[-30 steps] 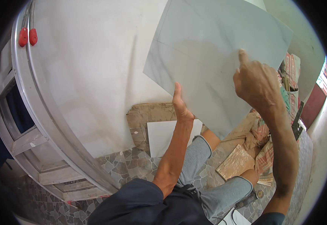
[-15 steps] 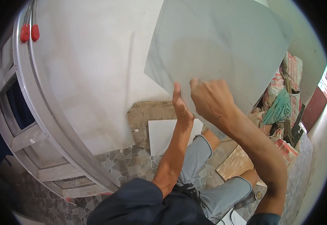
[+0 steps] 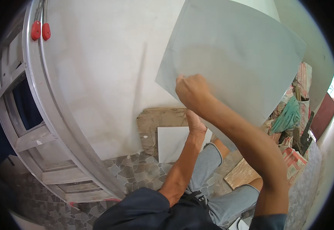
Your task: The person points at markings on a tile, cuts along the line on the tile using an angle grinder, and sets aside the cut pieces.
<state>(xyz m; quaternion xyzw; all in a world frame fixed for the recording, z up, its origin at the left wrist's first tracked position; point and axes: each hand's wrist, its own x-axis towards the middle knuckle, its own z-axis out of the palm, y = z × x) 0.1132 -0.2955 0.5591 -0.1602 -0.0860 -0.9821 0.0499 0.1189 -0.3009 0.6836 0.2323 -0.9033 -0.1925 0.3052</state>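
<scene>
Left hand [image 3: 196, 122] was at the low left edge of a big grey marbled tile [image 3: 247, 57]. It looked partly closed, and it seemed to hold the tile. Its fingers were hidden, most likely behind the tile. Right hand [image 3: 192, 90] was curled like a loose fist, just above the left hand in the view. It was in front of the tile, near the tile's left corner. Nothing could be seen in it, and I could not tell if it touched the tile. From both hands, the tile spread up and to the right. It was tilted, with one corner out to the left. It looked about as wide as it was tall, so no long side stood out. The left hand was nearer its low edge; the right hand was over its face.

At the far left stood a metal ladder [image 3: 65, 176] with dark cloth [image 3: 27, 101] showing between its bars. Next came a pale wall [image 3: 101, 76]. Low by it were a brown board [image 3: 147, 119] and, in front, a white tile [image 3: 170, 143]. Farther right were grey shorts [image 3: 234, 203] and a flat wooden board [image 3: 240, 173]. Last came a green cloth [image 3: 287, 117] and some sacks [image 3: 304, 78].
</scene>
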